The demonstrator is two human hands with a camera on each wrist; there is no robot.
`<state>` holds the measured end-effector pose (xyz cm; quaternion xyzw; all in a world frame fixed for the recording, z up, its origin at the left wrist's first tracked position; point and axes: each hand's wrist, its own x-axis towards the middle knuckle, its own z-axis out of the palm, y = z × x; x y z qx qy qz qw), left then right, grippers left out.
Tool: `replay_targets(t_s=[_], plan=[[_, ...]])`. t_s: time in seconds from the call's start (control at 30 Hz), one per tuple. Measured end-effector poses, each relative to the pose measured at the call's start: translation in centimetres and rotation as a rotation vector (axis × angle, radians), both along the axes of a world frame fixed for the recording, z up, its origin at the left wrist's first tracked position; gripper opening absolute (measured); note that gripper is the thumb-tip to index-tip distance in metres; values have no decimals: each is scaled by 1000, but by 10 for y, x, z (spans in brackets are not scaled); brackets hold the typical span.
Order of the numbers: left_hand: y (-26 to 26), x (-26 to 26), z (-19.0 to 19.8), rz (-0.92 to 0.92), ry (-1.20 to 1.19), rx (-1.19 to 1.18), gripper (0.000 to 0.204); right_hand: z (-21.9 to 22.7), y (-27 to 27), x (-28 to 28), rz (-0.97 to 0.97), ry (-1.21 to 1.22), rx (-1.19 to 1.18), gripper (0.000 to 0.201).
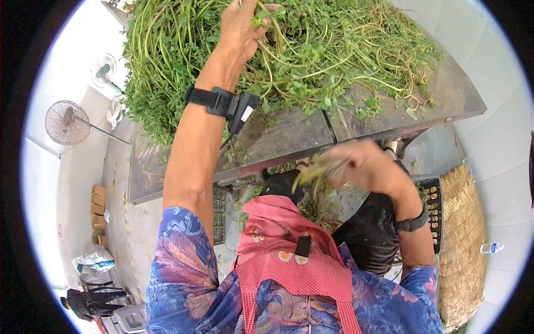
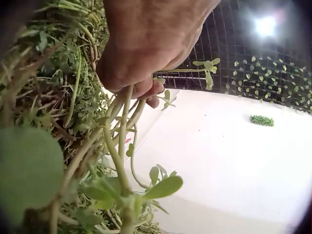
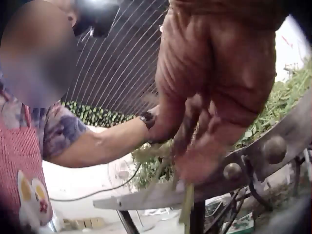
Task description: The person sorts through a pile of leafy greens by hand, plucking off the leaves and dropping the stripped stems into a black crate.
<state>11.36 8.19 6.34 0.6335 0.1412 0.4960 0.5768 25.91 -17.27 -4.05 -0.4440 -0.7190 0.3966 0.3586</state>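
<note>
A large heap of leafy green stems (image 1: 311,55) covers the dark tabletop. At the far side of the heap my left hand (image 1: 240,30) grips several long stems; the left wrist view shows the stems (image 2: 119,146) running out below its curled fingers. My right hand (image 1: 364,167), blurred by motion, is off the table's near edge, above my lap. Between its fingers is a small bunch of stems (image 1: 314,175), whose ends (image 3: 186,209) point downward in the right wrist view.
Below the table edge, a black crate (image 1: 431,206) stands at the right beside a woven straw bundle (image 1: 461,245). Loose plant scraps (image 1: 328,209) lie on the floor by my legs. A standing fan (image 1: 68,122), cardboard boxes (image 1: 99,214) and another person (image 1: 89,303) are at the left.
</note>
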Motion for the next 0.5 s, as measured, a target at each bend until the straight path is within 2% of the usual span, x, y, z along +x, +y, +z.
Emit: replay_targets(t_s=[0.07, 0.13, 0.2, 0.23, 0.27, 0.3, 0.33, 0.4, 0.43, 0.47, 0.5], plan=[[6, -4, 0, -65, -46, -21, 24, -4, 0, -9, 73, -174, 94, 36], [11, -6, 1, -172, -77, -91, 26, 12, 4, -6, 41, -246, 42, 33], [4, -1, 7, -231, -140, -129, 28, 32, 15, 1, -238, 42, 102, 29], [3, 2, 10, -331, -199, -184, 28, 43, 24, 5, -363, 68, 149, 24], [-2, 6, 15, -433, -257, -240, 27, 50, 37, 10, -446, 187, 207, 22], [-9, 10, 18, -445, -329, -315, 22, 56, 49, 15, -529, 307, 263, 20], [-9, 18, 17, -447, -329, -312, 22, 60, 60, 22, -530, 307, 267, 20], [-8, 36, 8, -275, -430, -187, 18, 62, 81, 36, -611, 479, 357, 20], [-1, 45, -8, -146, -332, -176, 18, 57, 91, 42, -612, 476, 350, 20], [14, 55, -31, 47, -181, -313, 22, 47, 100, 48, -655, 515, 337, 20], [13, 58, -49, 118, -90, -372, 25, 38, 106, 52, -698, 555, 332, 19]])
